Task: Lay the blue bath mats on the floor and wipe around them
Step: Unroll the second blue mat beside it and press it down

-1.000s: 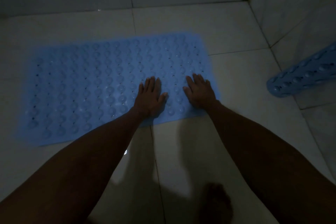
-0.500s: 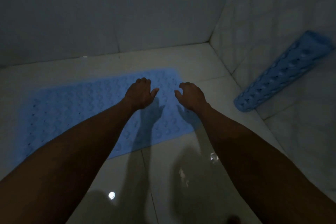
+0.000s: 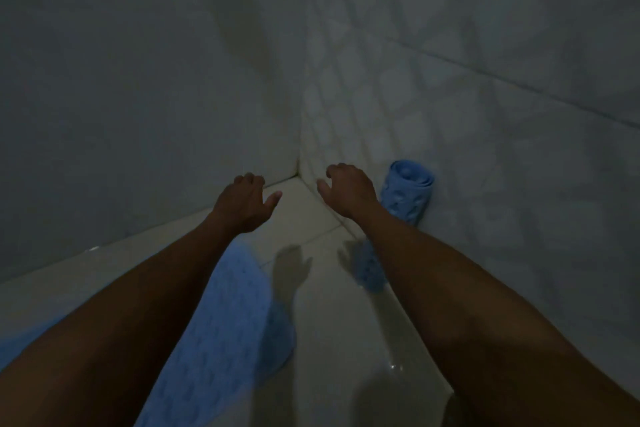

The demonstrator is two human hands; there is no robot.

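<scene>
Both hands, left hand (image 3: pixel 244 204) and right hand (image 3: pixel 349 192), hang loose, holding nothing. That rolled bath mat (image 3: pixel 407 198) looks floppy, rubbery; I'd grab its top end.

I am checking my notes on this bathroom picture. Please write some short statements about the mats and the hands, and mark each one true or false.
1. A blue mat lies flat on the floor. True.
2. The rolled mat leans against the wall on the right. True.
3. The right hand grips the rolled mat. False: it is in the air with loosely curled fingers and holds nothing; the roll is behind it.
4. The left hand presses on the flat mat. False: it is raised above the floor and touches nothing.
5. Both mats are unrolled. False: one is rolled up.
</scene>
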